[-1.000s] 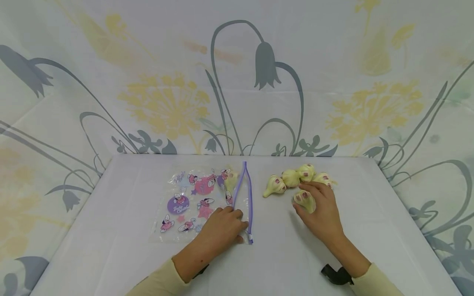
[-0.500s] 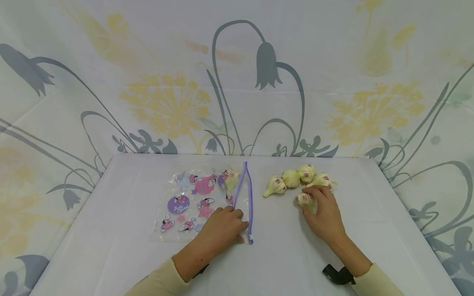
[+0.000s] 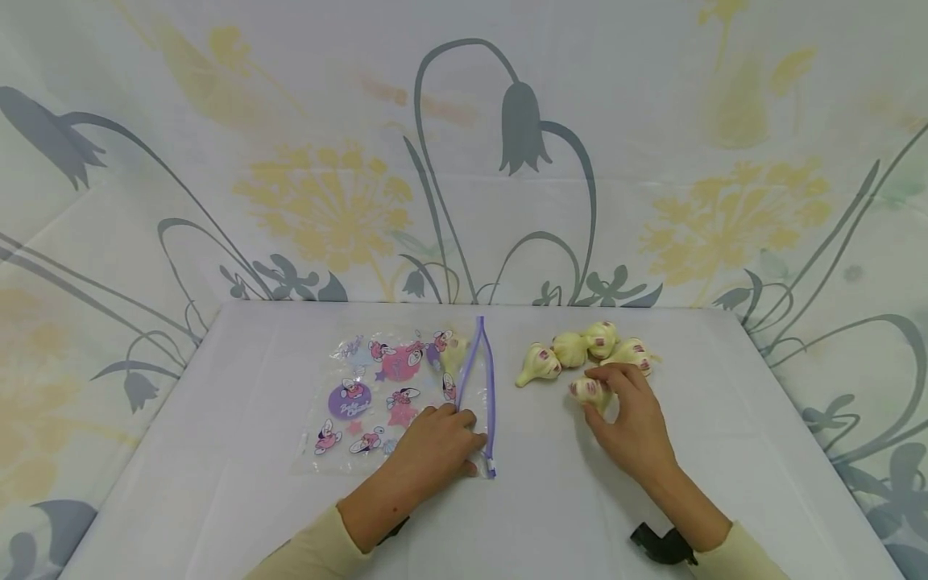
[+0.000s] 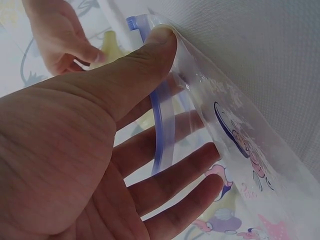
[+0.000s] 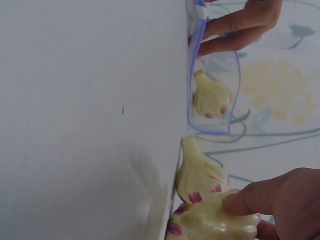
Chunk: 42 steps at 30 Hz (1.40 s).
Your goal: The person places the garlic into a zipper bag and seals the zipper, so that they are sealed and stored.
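Observation:
A clear zip bag (image 3: 350,400) with pink and purple prints and a purple zip edge lies flat on the table. One garlic bulb (image 5: 212,97) sits inside it, by the mouth. My left hand (image 3: 435,443) holds the bag at its parted mouth; in the left wrist view the thumb lies on the film and the fingers spread across the zip. Between the thumb and fingers of my right hand (image 3: 634,423) is another pale bulb with reddish marks, a garlic bulb (image 3: 589,392). It is just in front of the other garlic bulbs (image 3: 569,350), right of the bag.
Several garlic bulbs stand close together behind the right hand, the leftmost bulb (image 3: 539,364) with its stem toward the bag. White cloth covers the table (image 3: 536,515). A flower-printed curtain (image 3: 471,161) rises at the table's back edge. A black wrist device (image 3: 661,544) is at the right forearm.
My right hand shifted slightly to the right, then back left with the garlic bulb, whose marked end now points further left. My left hand and the bag have stayed in place.

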Motion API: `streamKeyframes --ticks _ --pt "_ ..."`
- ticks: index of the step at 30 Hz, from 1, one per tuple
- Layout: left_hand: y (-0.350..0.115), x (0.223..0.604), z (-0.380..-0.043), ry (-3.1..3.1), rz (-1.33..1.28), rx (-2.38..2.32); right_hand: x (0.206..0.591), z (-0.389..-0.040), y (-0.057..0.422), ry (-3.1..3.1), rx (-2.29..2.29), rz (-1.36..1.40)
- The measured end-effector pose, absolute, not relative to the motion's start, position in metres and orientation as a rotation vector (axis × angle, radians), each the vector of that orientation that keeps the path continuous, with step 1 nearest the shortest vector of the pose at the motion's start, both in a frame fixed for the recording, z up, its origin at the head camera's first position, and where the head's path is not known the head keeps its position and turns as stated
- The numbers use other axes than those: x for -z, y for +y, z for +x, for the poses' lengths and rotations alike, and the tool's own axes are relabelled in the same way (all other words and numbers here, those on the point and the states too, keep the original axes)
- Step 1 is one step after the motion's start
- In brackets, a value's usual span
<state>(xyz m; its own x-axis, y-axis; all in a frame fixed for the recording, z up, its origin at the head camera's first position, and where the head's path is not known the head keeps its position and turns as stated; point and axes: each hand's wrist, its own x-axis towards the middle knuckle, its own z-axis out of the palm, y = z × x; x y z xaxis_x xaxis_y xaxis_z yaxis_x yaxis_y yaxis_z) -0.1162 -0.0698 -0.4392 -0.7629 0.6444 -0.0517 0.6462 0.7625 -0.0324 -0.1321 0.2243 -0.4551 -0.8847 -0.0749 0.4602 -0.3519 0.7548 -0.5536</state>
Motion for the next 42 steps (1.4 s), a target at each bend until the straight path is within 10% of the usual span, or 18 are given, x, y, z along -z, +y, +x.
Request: streamKeyframes --ticks 42 --pt "-0.071 0.439 -0.114 2.977 1.108 0.062 0.455 -0.150 0.136 -2.496 -1.103 0.626"
